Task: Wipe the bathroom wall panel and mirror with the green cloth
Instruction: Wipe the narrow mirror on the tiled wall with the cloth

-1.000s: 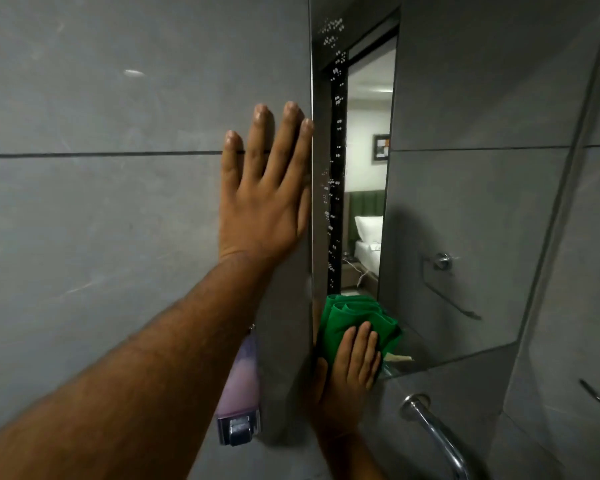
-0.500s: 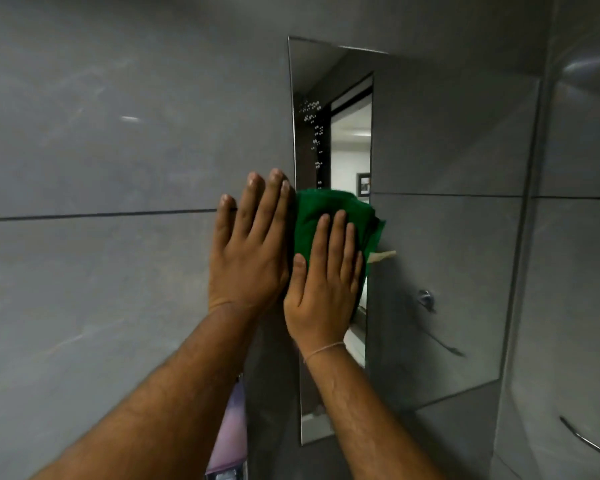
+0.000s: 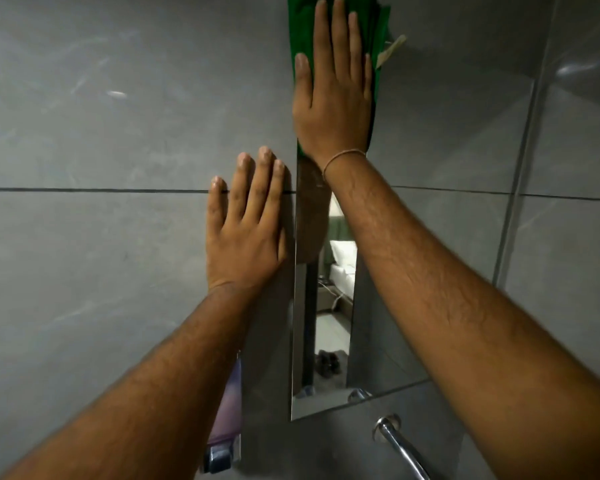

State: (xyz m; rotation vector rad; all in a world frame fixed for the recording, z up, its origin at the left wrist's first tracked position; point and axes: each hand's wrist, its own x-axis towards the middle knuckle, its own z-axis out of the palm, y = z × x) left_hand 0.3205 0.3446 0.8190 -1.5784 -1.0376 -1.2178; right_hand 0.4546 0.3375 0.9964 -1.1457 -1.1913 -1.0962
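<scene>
At 7 o'clock, nearest the camera, a translucent lilac plastic dispenser bottle with a chrome base (image 3: 226, 424) peeks out, mostly hidden behind the left forearm, and at 5 o'clock a curved chrome spout (image 3: 400, 448) juts from the wall. The left hand (image 3: 245, 233) lies flat with its 4 visible fingers spread on the smooth grey matte tiled wall panel (image 3: 101, 271), just left of the mirror's edge and across a dark horizontal grout line. The tall narrow frameless mirror (image 3: 329, 341) reflects a bedroom, dim and hard to make out. At 12 o'clock the right hand (image 3: 333, 98), a thin thread around its wrist, presses open-palmed on the folded green soft cloth (image 3: 300, 32) against the mirror's upper part; the cloth's top is cut off by the frame. Since 0.5 s ago this hand and cloth have slid upward, away from the left hand.
</scene>
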